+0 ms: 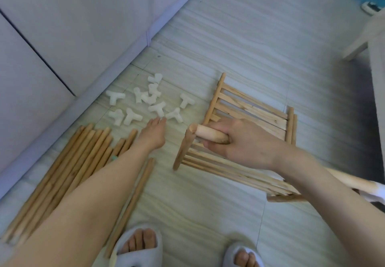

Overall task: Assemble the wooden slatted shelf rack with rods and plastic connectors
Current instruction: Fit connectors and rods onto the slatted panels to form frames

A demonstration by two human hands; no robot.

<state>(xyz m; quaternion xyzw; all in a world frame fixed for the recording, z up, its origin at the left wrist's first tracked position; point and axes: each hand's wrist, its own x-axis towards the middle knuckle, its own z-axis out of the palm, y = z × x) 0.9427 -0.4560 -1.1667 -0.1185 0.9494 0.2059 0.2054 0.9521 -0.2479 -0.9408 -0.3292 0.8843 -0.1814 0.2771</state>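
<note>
Connectors (145, 102) lie scattered on the floor just beyond our left hand (153, 135), whose straight fingers reach one, while our right hand (235, 141) clamps a rod (210, 136) over the slatted panels (250, 112); we should seat the socket squarely on its end.

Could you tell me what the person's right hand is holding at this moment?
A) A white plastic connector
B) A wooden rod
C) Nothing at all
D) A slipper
B: the right hand has its fingers curled round a wooden rod above the slatted shelf panels, while the left hand reaches with straight fingers towards the white connectors on the floor.
</note>
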